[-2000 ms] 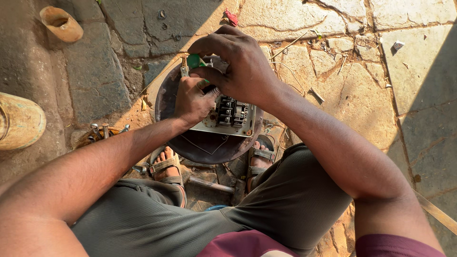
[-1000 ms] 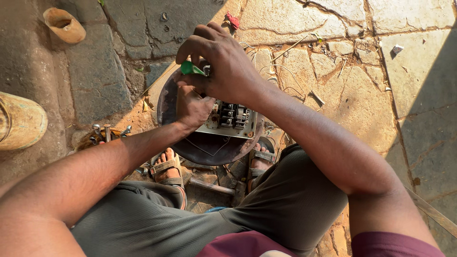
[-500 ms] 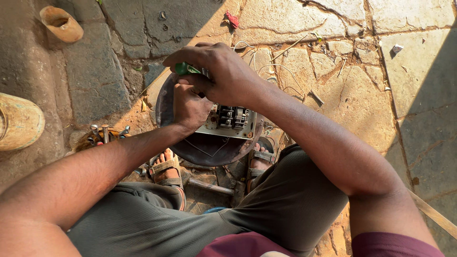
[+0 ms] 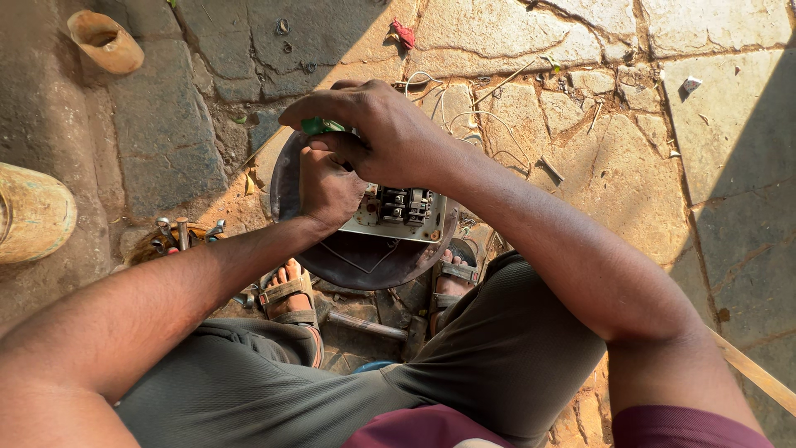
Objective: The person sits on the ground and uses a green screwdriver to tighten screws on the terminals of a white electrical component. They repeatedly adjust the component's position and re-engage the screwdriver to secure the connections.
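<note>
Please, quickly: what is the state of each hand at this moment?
Left hand: closed, gripping the grey metal electrical unit on the round dark pan.
Right hand: closed around a green-handled tool.

My right hand (image 4: pixel 390 137) grips a green-handled tool (image 4: pixel 319 126), probably a screwdriver; its tip is hidden. My left hand (image 4: pixel 327 191) steadies the grey terminal block (image 4: pixel 402 211) over the round dark metal pan (image 4: pixel 365 261), between my sandalled feet (image 4: pixel 290 294).

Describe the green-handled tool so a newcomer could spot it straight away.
Start at the round dark metal pan on the stone floor between the sandalled feet. Over its far rim the right hand closes its grip on a green-handled tool. It is the only bright green thing there, beside the grey terminal block.
</note>
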Motion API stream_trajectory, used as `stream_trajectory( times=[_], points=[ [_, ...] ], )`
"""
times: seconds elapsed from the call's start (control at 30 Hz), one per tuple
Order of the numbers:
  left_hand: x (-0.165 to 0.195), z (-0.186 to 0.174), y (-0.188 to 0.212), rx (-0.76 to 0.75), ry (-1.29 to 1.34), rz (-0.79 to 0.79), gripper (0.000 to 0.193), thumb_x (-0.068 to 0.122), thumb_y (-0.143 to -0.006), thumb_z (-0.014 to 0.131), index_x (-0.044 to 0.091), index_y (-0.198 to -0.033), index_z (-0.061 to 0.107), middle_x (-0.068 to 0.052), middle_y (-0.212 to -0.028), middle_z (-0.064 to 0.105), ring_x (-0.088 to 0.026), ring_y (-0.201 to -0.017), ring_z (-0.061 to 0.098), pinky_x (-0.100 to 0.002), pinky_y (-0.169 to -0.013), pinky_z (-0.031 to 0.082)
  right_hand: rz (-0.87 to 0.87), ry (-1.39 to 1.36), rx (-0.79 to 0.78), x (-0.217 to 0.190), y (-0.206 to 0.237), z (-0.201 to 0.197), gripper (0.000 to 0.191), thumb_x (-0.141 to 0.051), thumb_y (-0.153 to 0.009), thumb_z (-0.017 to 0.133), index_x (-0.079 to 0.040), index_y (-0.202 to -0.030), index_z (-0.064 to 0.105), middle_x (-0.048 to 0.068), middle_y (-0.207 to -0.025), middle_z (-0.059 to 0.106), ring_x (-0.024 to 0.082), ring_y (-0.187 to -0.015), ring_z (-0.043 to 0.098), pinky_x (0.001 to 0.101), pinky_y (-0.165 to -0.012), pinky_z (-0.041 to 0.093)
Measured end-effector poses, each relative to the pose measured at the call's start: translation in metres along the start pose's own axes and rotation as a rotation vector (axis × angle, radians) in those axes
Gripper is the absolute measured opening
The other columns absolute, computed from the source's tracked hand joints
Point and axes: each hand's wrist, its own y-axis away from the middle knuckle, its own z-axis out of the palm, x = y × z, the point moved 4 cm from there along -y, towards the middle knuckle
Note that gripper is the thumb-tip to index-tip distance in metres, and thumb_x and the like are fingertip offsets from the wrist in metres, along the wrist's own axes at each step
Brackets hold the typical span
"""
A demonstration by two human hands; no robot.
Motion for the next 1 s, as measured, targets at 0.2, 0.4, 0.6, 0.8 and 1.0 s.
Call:
stream_trajectory(
  times=[0.2, 0.4, 0.6, 0.8, 1.0],
  points=[
    [0.001, 0.0, 0.0, -0.004, 0.022, -0.048, 0.021, 0.006, -0.086, 0.079, -0.002, -0.072, 0.066, -0.006, -0.067, 0.07, -0.008, -0.064, 0.066, -0.029, -0.056, 0.05, 0.005, 0.011, -0.017, 0.0, 0.0, 0.0, 0.041, -0.011, -0.092, 0.078, -0.008, -0.132, 0.067, 0.011, -0.122, 0.074, 0.032, -0.109, 0.073, 0.0448, -0.092, 0.059],
    [-0.006, 0.002, 0.004, -0.057, 0.044, -0.099, 0.023, 0.008, -0.092, 0.077, -0.001, -0.073, 0.067, -0.005, -0.063, 0.066, -0.008, -0.061, 0.059, -0.03, -0.057, 0.047, 0.158, -0.044, -0.051, -0.001, -0.01, 0.0, 0.035, -0.016, -0.098, 0.079, -0.011, -0.132, 0.071, 0.011, -0.122, 0.075, 0.027, -0.108, 0.073, 0.0435, -0.093, 0.059],
    [-0.013, 0.006, 0.005, -0.021, 0.042, -0.076, 0.017, 0.008, -0.089, 0.075, 0.0, -0.077, 0.066, 0.0, -0.067, 0.067, -0.007, -0.062, 0.063, -0.028, -0.056, 0.048, 0.173, 0.119, -0.005, 0.001, -0.019, 0.005, 0.039, -0.03, -0.079, 0.09, -0.015, -0.114, 0.083, 0.016, -0.095, 0.07, 0.032, -0.097, 0.062, 0.0483, -0.089, 0.051],
    [-0.018, 0.007, 0.005, -0.103, 0.016, -0.22, 0.022, 0.012, -0.092, 0.07, 0.001, -0.074, 0.063, -0.002, -0.062, 0.062, -0.009, -0.057, 0.06, -0.029, -0.056, 0.047, 0.159, -0.088, -0.029, 0.005, -0.02, 0.013, 0.032, -0.017, -0.094, 0.074, -0.013, -0.125, 0.073, 0.005, -0.111, 0.07, 0.02, -0.099, 0.066, 0.0389, -0.091, 0.053],
    [-0.014, 0.007, 0.004, -0.096, -0.088, -0.263, 0.026, 0.015, -0.09, 0.071, -0.002, -0.071, 0.065, -0.007, -0.063, 0.068, -0.01, -0.06, 0.064, -0.035, -0.057, 0.047, -0.004, 0.179, 0.06, 0.003, -0.019, 0.01, 0.039, -0.029, -0.082, 0.09, -0.009, -0.114, 0.081, 0.013, -0.091, 0.068, 0.031, -0.092, 0.061, 0.0467, -0.085, 0.051]
  ],
)
